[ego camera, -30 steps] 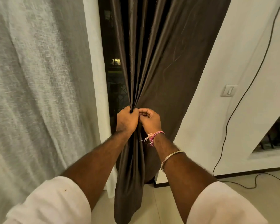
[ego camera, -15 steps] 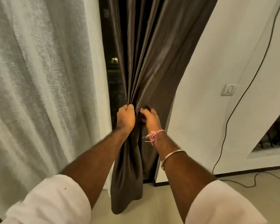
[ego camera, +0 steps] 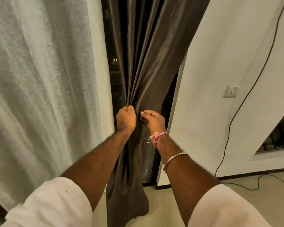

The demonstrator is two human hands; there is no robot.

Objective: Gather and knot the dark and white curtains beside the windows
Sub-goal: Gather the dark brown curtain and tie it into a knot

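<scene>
The dark brown curtain (ego camera: 147, 51) hangs in front of me, bunched into tight folds at waist height. My left hand (ego camera: 126, 119) grips the gathered folds in a fist. Just to its right, my right hand (ego camera: 152, 121) pinches the curtain's right edge with curled fingers. Below my hands the curtain's tail hangs loose, and its hem is lifted just off the floor. The white sheer curtain (ego camera: 39, 89) hangs spread out on the left, untouched.
A dark window (ego camera: 116, 76) shows between the two curtains. On the right, a white wall (ego camera: 223, 51) carries a switch (ego camera: 231, 91) and a black cable (ego camera: 246, 99) that runs down to the tiled floor (ego camera: 246, 200).
More of the dark curtain's right side has been drawn in toward my hands, uncovering the wall edge and dark gap behind it. The hem has risen off the floor.
</scene>
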